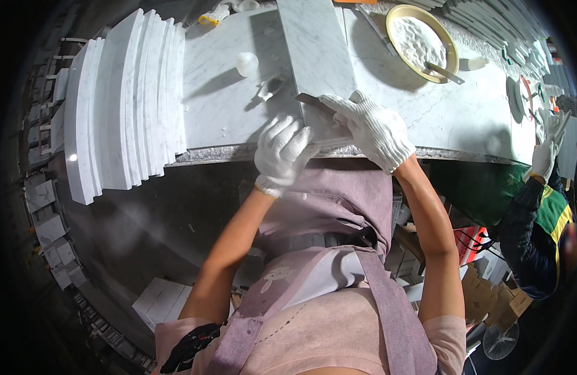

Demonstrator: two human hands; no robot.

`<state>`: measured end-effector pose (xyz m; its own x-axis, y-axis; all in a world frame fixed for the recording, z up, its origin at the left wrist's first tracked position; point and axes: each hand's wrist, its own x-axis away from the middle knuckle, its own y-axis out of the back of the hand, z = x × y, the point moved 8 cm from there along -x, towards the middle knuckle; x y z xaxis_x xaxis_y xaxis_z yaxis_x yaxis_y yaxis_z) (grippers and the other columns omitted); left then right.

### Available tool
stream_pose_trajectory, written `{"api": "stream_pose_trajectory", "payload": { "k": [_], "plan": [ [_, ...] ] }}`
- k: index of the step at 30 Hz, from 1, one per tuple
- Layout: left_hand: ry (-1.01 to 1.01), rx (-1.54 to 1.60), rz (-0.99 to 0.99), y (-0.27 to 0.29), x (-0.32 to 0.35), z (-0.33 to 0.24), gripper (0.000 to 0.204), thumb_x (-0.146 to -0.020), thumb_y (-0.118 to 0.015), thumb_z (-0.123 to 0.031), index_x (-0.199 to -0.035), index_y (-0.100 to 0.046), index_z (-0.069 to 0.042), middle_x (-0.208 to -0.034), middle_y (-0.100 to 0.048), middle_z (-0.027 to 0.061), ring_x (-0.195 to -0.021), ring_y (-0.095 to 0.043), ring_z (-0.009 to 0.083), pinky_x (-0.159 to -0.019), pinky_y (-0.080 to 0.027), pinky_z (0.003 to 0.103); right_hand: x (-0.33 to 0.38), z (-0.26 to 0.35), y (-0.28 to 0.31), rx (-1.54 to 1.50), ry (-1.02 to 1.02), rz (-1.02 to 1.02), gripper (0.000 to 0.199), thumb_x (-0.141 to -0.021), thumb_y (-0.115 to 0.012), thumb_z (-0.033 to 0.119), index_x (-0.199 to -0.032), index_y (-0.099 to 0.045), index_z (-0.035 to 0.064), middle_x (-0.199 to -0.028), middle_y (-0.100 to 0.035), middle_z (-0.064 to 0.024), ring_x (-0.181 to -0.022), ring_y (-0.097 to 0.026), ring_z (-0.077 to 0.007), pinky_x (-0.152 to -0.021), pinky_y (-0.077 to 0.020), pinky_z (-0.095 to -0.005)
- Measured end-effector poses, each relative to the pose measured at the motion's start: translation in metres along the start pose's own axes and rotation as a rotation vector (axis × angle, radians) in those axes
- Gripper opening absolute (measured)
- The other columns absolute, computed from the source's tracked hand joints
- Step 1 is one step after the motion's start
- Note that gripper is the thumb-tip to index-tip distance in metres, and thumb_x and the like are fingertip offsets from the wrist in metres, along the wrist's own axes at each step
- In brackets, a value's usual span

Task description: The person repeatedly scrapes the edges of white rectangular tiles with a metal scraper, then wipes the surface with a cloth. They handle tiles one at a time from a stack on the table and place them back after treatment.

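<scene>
A long marble slab (316, 47) with grey veins lies across the worktable, its near end at the front edge. My left hand (281, 153), in a white knit glove, is closed at that end's left corner, fingertips and thumb pressed together on the slab's edge. Over the same end, my gloved right hand (377, 130) grips a flat scraper (314, 104); its dark blade points left and lies close above the slab. The gloved fingers hide the rest of the scraper. Left of the slab are a crumpled scrap (271, 87) and a white rounded cup-like object (246, 64).
A yellow bowl (452, 47) of white paste, with a putty knife (445, 72) in it, stands at the far right. Several marble slabs (122, 100) stand stacked on edge at the left. A co-worker's gloved hand (546, 147) is at the far right. The worktable (213, 125) has a rough front edge.
</scene>
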<state>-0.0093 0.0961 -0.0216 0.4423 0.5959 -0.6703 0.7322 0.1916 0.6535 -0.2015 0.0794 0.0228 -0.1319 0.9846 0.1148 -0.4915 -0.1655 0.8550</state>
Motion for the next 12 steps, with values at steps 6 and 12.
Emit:
{"api": "stream_pose_trajectory", "payload": {
  "k": [6, 12],
  "plan": [
    [-0.010, -0.026, -0.013, -0.0012, 0.0017, 0.0000, 0.040, -0.087, -0.086, -0.036, -0.119, -0.075, -0.016, -0.122, -0.068, 0.0055, -0.119, -0.067, 0.0301, -0.106, -0.056, 0.050, 0.0007, -0.0012, -0.0048, 0.068, 0.030, 0.000, 0.052, -0.100, -0.064, 0.017, -0.151, -0.063, 0.0301, -0.115, -0.069, -0.0107, -0.093, -0.075, -0.0311, -0.080, -0.0614, -0.0402],
    [-0.007, -0.031, -0.010, -0.0019, 0.0041, 0.0013, 0.040, -0.087, -0.085, -0.036, -0.120, -0.075, -0.016, -0.121, -0.068, 0.0052, -0.118, -0.068, 0.0297, -0.106, -0.057, 0.050, 0.0037, -0.0040, -0.0093, 0.066, 0.116, -0.020, 0.048, -0.104, -0.064, 0.022, -0.151, -0.062, 0.0288, -0.117, -0.069, -0.0118, -0.098, -0.076, -0.0315, -0.081, -0.0621, -0.0399]
  ]
}}
